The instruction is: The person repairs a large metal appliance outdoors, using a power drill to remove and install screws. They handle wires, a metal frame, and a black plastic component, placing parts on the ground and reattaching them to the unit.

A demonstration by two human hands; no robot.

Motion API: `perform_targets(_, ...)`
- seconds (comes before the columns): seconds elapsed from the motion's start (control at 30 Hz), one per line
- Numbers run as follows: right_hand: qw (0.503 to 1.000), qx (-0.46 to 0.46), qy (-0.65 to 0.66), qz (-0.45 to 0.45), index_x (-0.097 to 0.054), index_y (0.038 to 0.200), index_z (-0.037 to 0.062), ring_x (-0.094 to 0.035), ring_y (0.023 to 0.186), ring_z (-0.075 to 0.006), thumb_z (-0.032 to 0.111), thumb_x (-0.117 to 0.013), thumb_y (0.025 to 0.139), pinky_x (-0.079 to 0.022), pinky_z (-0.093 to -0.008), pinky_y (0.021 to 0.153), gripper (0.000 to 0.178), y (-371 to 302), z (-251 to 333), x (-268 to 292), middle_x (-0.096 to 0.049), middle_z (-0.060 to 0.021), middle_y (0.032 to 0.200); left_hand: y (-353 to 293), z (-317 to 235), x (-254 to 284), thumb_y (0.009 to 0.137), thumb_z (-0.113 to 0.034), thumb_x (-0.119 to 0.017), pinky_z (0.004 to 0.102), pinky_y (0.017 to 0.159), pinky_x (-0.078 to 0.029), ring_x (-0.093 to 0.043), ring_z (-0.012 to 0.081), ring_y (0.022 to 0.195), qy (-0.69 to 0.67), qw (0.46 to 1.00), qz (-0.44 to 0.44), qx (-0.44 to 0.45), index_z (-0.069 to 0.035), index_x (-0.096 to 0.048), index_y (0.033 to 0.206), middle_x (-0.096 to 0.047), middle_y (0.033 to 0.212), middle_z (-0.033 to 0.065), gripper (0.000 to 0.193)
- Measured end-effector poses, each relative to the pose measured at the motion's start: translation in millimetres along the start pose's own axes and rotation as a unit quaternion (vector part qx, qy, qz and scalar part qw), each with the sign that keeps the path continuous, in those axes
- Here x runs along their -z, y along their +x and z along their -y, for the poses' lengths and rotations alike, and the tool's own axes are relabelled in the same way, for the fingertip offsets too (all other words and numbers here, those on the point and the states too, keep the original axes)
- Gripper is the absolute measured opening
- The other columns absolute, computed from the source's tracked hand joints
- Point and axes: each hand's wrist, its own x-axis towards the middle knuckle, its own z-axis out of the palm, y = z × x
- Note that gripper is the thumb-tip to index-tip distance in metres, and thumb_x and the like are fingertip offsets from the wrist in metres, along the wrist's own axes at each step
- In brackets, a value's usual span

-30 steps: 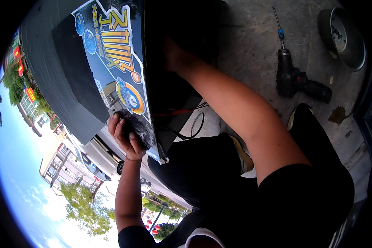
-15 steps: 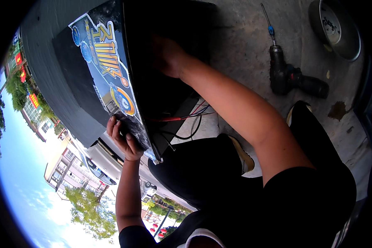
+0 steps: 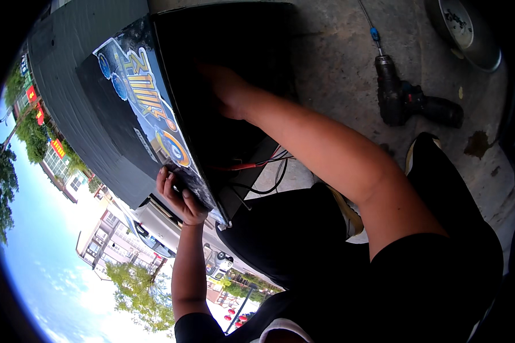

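Seemingly, the fingers [image 3: 166, 179] of the left hand [image 3: 184, 203] curled tight on the near end of a flat black panel with a colourful sticker [image 3: 154, 106], between both arms, while the right hand [image 3: 228, 93] was too shadowed to read, and pulling it back hastily might have snagged the thin red wire [image 3: 247, 166].

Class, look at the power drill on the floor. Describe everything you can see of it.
The power drill looks like dark, worn plastic. Its dark chuck carries a long, thin metal bit with a bright blue sleeve. It lies on its side on the grey floor, right of the person's right forearm, bit toward the picture's top edge, tip out of view, handle toward the right. No hand touches it.
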Motion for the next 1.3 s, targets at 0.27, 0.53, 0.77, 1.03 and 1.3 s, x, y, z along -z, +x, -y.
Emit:
perform_targets(0.27, 0.999, 0.008, -0.031, -0.012, -0.058, 0.116, 0.0083, -0.057, 0.086, -0.0154, 0.043, -0.047, 0.097, -0.046, -0.0306, 0.077, 0.041, -2, 0, -3, -0.063, -0.0050, 0.099, 3, 4, 6, 0.096, -0.031, -0.035, 0.0421, 0.108, -0.028, -0.038, 0.0316, 0.128, 0.015, 1.000, 0.010, -0.014, 0.001, -0.041, 0.128, -0.038, 0.137, 0.0201, 0.045)
perform_targets(0.53, 0.999, 0.018, -0.031, 0.034, -0.058, 0.114, 0.0057, -0.057, 0.096, -0.0164, 0.038, -0.046, 0.098, -0.046, -0.0334, 0.085, 0.038, -4, 4, -6, -0.063, -0.0064, 0.102, 4, 0, 1, 0.097, -0.033, -0.035, 0.0417, 0.107, -0.028, -0.037, 0.0309, 0.128, 0.007, 1.000, 0.012, -0.004, 0.000, -0.041, 0.128, -0.037, 0.137, 0.0196, 0.046)
perform_targets(0.77, 0.995, 0.050, -0.079, 0.029, -0.055, 0.121, 0.0003, -0.061, 0.099, -0.0207, 0.030, -0.045, 0.099, -0.047, -0.0341, 0.088, 0.038, -1, -2, 6, -0.063, -0.0149, 0.108, -3, 0, -7, 0.097, -0.033, -0.035, 0.0416, 0.108, -0.027, -0.037, 0.0308, 0.129, 0.001, 1.000, 0.000, -0.006, 0.001, -0.042, 0.127, -0.037, 0.137, 0.0194, 0.046)
perform_targets(1.03, 0.994, 0.049, -0.102, -0.005, -0.058, 0.121, 0.0031, -0.061, 0.098, -0.0202, 0.026, -0.053, 0.095, -0.046, -0.0330, 0.088, 0.034, -8, 0, -1, -0.064, -0.0120, 0.107, 0, -2, -2, 0.097, -0.029, -0.036, 0.0422, 0.104, -0.032, -0.038, 0.0338, 0.126, 0.024, 1.000, 0.019, -0.008, -0.001, -0.041, 0.127, -0.035, 0.136, 0.0221, 0.041)
perform_targets(1.3, 0.993, 0.080, -0.084, 0.037, -0.058, 0.122, 0.0039, -0.061, 0.097, -0.0194, 0.025, -0.053, 0.096, -0.046, -0.0328, 0.088, 0.034, -7, 0, 4, -0.064, -0.0117, 0.108, -2, -1, -6, 0.096, -0.034, -0.036, 0.0422, 0.108, -0.026, -0.036, 0.0315, 0.129, 0.007, 1.000, -0.003, 0.009, 0.001, -0.042, 0.127, -0.038, 0.137, 0.0201, 0.047)
